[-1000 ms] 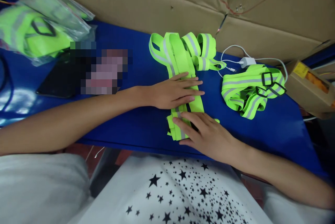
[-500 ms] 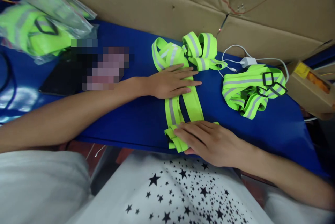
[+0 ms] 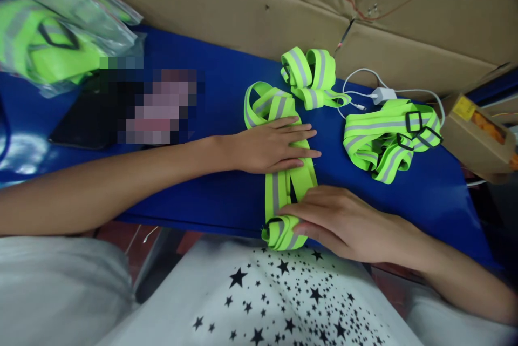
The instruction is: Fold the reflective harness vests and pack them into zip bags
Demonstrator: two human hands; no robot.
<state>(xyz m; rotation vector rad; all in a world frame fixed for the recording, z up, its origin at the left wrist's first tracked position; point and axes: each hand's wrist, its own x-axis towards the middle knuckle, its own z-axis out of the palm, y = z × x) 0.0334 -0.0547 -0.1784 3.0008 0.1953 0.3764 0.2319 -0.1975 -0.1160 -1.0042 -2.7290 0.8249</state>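
Right hand (image 3: pixel 343 222) lies nearest, palm down at the near edge of the blue table (image 3: pixel 218 200), fingers straight and close together, not clenched, their tips pressing on the neon-yellow reflective strap harness (image 3: pixel 289 184) just above its folded near end, which bulges over the table edge toward the white star-print shirt (image 3: pixel 291 297). That flat press seems meant to pin the stacked layers so they stay lined up rather than to grip them. A little farther, the left hand (image 3: pixel 271 146) reaches in from the left and rests flat across the same harness, fingers extended and slightly spread, holding the middle of the band down; beyond its fingers the far loops of the harness curl up loosely. To the right, well apart, sits a second strap bundle with black buckles (image 3: pixel 388 138), and a cardboard box (image 3: pixel 477 141) stands at the right edge. Farther back lie a small rolled strap bundle (image 3: pixel 309 73) and a white charger (image 3: pixel 382 95) with its cable, both near the cardboard wall (image 3: pixel 283 6); bagged vests (image 3: pixel 52 38) are piled at the far left. Compared with half a second ago, the harness sits nearer the person: its far loops, then touching the rolled bundle, are now clear of it, the near fold hangs past the edge, and the left hand has come nearer and slightly rightward with the band.
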